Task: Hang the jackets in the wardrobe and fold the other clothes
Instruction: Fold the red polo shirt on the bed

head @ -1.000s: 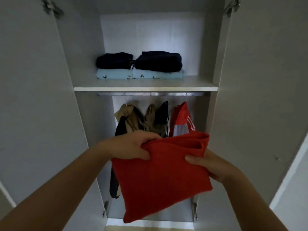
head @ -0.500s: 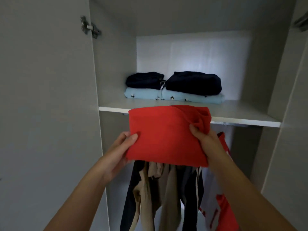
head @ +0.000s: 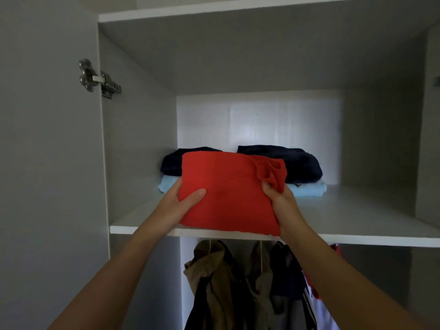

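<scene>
A person stands at an open wardrobe [head: 238, 55] and holds a folded red garment [head: 228, 194] with both hands over the front of the upper shelf [head: 357, 217]. The left hand [head: 176, 206] grips the garment's left edge: the thumb lies flat on the red face, while the other fingers are behind the cloth and out of sight, so I cannot tell how they lie. The right hand [head: 283, 206] holds the right edge, its fingers [head: 267, 188] curled and pinching the cloth just below a bunched, loose fold at the upper right corner. The garment's lower edge sits at the shelf's front lip; I cannot tell if it touches the board. Behind it, towards the back of the shelf, are two stacks side by side: a dark navy folded piece [head: 171, 165] on a light blue folded piece [head: 166, 185] at the left, and a second navy piece [head: 302, 163] on a second light blue piece [head: 309, 189] at the right. The right-hand blue piece has a small dark mark on its front edge, too small to read. Below the shelf hang jackets: a tan jacket [head: 209, 270], a dark jacket [head: 285, 277] and, at the right, a red and white jacket [head: 314, 294] with thin stripes; no lettering is legible. A metal hinge [head: 98, 78] holds the open left door [head: 47, 163].
</scene>
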### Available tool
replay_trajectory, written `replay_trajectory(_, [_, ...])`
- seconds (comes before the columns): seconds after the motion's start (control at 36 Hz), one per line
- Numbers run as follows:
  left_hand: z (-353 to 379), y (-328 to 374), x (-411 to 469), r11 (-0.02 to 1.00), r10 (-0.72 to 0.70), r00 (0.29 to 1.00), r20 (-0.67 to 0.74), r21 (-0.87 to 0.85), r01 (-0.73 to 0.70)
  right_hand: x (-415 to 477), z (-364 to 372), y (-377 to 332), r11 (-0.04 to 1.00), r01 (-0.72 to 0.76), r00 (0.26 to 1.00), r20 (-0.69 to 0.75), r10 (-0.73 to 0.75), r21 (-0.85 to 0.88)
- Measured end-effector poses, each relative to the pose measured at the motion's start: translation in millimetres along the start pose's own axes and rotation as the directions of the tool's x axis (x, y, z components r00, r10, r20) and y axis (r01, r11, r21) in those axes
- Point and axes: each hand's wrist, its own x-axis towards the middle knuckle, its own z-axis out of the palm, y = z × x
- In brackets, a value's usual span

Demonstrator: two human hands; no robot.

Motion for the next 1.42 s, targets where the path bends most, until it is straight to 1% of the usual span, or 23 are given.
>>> replay_trajectory(0.11, [-2.0,-15.6,25.3,0.999,-0.03,1.0,0.007,0.033,0.03,27.4,4.2,19.6,0.999,0.046,0.997,-0.062,-0.047,-0.025])
replay_trajectory(0.19, [-1.9,-30.1,43.2,0.994,-0.083,0.996,-0.045,0.066,0.086,48.9,6.7,34.5,0.998,0.003,0.996,-0.087,-0.008,-0.055])
replay_trajectory(0.25, [-2.8,-42.9,51.5,0.982,-0.146,0.986,-0.077,0.112,0.154,63.0,5.3,41.9,0.99,-0.089,0.993,-0.085,0.08,-0.107])
replay_trajectory(0.28, [-3.1,-50.0,54.9,0.968,-0.184,0.979,-0.089,0.157,0.196,69.6,3.3,45.0,0.977,-0.169,0.984,-0.076,0.16,-0.13])
replay_trajectory(0.33, [-4.0,-61.8,60.5,0.916,-0.24,0.96,-0.144,0.292,0.273,80.9,-1.7,48.5,0.926,-0.336,0.942,-0.068,0.329,-0.174])
replay_trajectory(0.39, [-5.9,-67.9,68.2,0.849,-0.296,0.938,-0.181,0.401,0.345,89.3,-7.8,49.8,0.87,-0.425,0.905,-0.085,0.417,-0.252])
replay_trajectory(0.44, [-8.1,-66.6,78.3,0.795,-0.373,0.91,-0.181,0.444,0.414,95.9,-11.3,51.5,0.834,-0.453,0.889,-0.088,0.45,-0.315])
replay_trajectory(0.5, [-10.6,-61.4,87.3,0.728,-0.479,0.856,-0.195,0.457,0.511,100.4,-11.6,51.6,0.81,-0.473,0.876,-0.09,0.474,-0.346])
replay_trajectory(0.56, [-10.9,-53.5,97.0,0.675,-0.588,0.776,-0.228,0.39,0.627,103.5,-9.0,49.0,0.797,-0.501,0.858,-0.074,0.508,-0.337])
replay_trajectory(0.58, [-10.8,-51.5,102.3,0.671,-0.614,0.753,-0.236,0.347,0.656,104.5,-7.4,47.7,0.797,-0.512,0.851,-0.059,0.522,-0.322])
replay_trajectory(0.61, [-10.4,-51.4,107.7,0.68,-0.602,0.762,-0.238,0.348,0.646,106.0,-6.8,48.7,0.802,-0.506,0.853,-0.048,0.519,-0.318])
replay_trajectory(0.69, [-9.3,-62.4,110.8,0.656,-0.464,0.849,-0.254,0.545,0.521,108.1,-12.0,57.9,0.824,-0.379,0.916,-0.045,0.398,-0.421])
replay_trajectory(0.75, [-10.1,-73.7,102.3,0.653,-0.431,0.865,-0.257,0.573,0.496,105.8,-18.5,62.9,0.827,-0.329,0.936,-0.043,0.349,-0.457])
replay_trajectory(0.89, [-18.6,-81.4,96.4,0.685,-0.475,0.842,-0.257,0.493,0.537,110.6,-22.6,63.0,0.798,-0.353,0.92,-0.025,0.392,-0.488])
replay_trajectory(0.97, [-23.1,-62.2,106.7,0.619,-0.626,0.734,-0.265,0.403,0.674,112.8,-19.8,54.6,0.756,-0.444,0.871,-0.032,0.491,-0.481])
replay_trajectory(1.03, [-23.9,-52.4,115.6,0.585,-0.668,0.692,-0.273,0.383,0.715,117.5,-15.6,50.2,0.738,-0.468,0.862,-0.066,0.503,-0.487])
replay_trajectory(1.11, [-14.6,-59.6,131.8,0.656,-0.654,0.71,-0.261,0.272,0.704,122.4,-6.9,48.9,0.732,-0.406,0.901,-0.108,0.419,-0.548])
replay_trajectory(1.14, [-9.1,-62.5,134.0,0.658,-0.634,0.726,-0.268,0.307,0.688,122.7,-5.5,49.5,0.718,-0.365,0.922,-0.121,0.369,-0.593])
replay_trajectory(1.17, [-4.6,-66.3,134.3,0.642,-0.601,0.745,-0.291,0.38,0.666,122.9,-5.7,50.5,0.687,-0.32,0.94,-0.132,0.313,-0.653])
replay_trajectory(1.22, [0.6,-74.4,130.8,0.579,-0.547,0.767,-0.336,0.51,0.637,122.3,-9.6,53.7,0.569,-0.238,0.966,-0.131,0.222,-0.787])
replay_trajectory(1.28, [-3.8,-91.4,130.2,0.538,-0.521,0.787,-0.332,0.588,0.604,120.7,-12.9,56.4,0.43,-0.207,0.969,-0.122,0.217,-0.879])
replay_trajectory(1.33, [-7.9,-103.8,129.9,0.555,-0.467,0.821,-0.33,0.613,0.562,119.4,-14.8,57.1,0.328,-0.193,0.961,-0.111,0.254,-0.925])
replay_trajectory(1.42, [-12.3,-96.7,129.1,0.448,-0.38,0.865,-0.328,0.752,0.483,117.1,-19.5,47.3,0.226,-0.131,0.968,-0.075,0.24,-0.965])
